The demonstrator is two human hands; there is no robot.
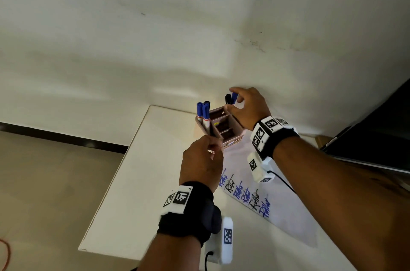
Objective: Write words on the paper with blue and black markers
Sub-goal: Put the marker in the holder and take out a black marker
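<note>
From the head camera we see our left hand [200, 160] closed around the lower barrels of a small bunch of markers [203, 115], blue caps and one black cap up, standing at the near-left corner of the compartmented pen holder [224, 125]. Our right hand [248, 108] pinches two more, a black marker [227, 98] and a blue marker [234, 98], at the holder's far end; whether they are going in or coming out we cannot tell, since the fingers hide the lower barrels.

The paper [286, 210] lies on the white table [137, 193] under our right forearm, already carrying alternating rows of blue and black words [245, 196]. We judge the writing largely done, with bare sheet left toward the near end.

The holder sits close to the table's far edge by the wall [155, 37], its near end on the paper's top. The left table edge is well apart, leaving open surface there; a dark panel [377, 137] crowds the right.
</note>
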